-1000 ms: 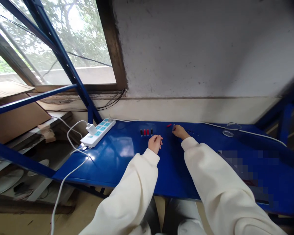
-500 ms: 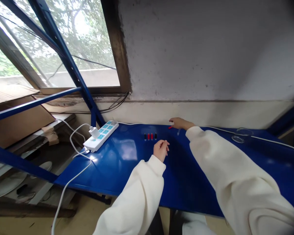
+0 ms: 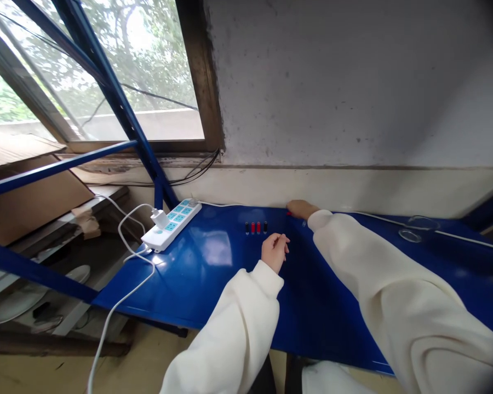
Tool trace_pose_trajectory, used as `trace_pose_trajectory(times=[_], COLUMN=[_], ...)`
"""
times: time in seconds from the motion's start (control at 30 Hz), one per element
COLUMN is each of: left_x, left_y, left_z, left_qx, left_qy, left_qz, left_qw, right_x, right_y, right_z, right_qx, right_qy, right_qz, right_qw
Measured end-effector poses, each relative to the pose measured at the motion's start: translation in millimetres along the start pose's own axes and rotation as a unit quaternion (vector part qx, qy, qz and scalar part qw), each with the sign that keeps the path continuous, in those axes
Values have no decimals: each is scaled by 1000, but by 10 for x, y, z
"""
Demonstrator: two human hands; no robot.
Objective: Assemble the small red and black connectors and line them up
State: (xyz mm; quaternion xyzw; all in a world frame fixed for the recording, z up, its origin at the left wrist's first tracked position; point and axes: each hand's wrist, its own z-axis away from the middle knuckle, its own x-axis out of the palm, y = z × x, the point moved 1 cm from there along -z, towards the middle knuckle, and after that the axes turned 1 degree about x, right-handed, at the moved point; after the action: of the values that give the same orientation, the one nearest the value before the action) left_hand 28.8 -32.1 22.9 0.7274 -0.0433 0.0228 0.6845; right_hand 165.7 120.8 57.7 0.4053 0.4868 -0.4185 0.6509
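Note:
My right hand (image 3: 301,209) is at the far edge of the blue table (image 3: 222,273), palm down. Its fingers close over a small red piece (image 3: 289,214), which is mostly covered. Just below that wrist lies a small clear piece (image 3: 304,223). My left hand (image 3: 275,251) hovers near the middle of the table, its fingers curled together. Whatever is in them, if anything, is hidden. Behind it, two small red cylinders (image 3: 253,227) stand in a short row between a black cylinder (image 3: 247,228) and another black one (image 3: 265,227).
A white power strip (image 3: 164,235) with a plugged-in adapter (image 3: 160,219) lies on the left, its cable hanging over the front edge. Clear rings (image 3: 410,235) lie at the right beside a white cable (image 3: 468,241). A blue metal frame (image 3: 123,109) rises at the left.
My right hand has lowered, and its fingers have closed over the red piece. My left hand keeps its curled pose. The view has shifted slightly.

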Motion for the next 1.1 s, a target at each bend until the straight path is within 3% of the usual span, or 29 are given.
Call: trace_pose_trajectory(times=[0.33, 1.1], left_x=[-11, -9], left_y=[1, -75], left_z=[-4, -36], left_qx=[11, 10], left_qy=[-1, 1], left_qz=[-3, -6], left_qw=[1000, 1000], right_x=[-310, -161], right_y=[115, 57], right_z=[205, 353], right_qx=[-10, -24], right_qy=[-17, -19], right_qz=[-49, -20], right_qw=[999, 999])
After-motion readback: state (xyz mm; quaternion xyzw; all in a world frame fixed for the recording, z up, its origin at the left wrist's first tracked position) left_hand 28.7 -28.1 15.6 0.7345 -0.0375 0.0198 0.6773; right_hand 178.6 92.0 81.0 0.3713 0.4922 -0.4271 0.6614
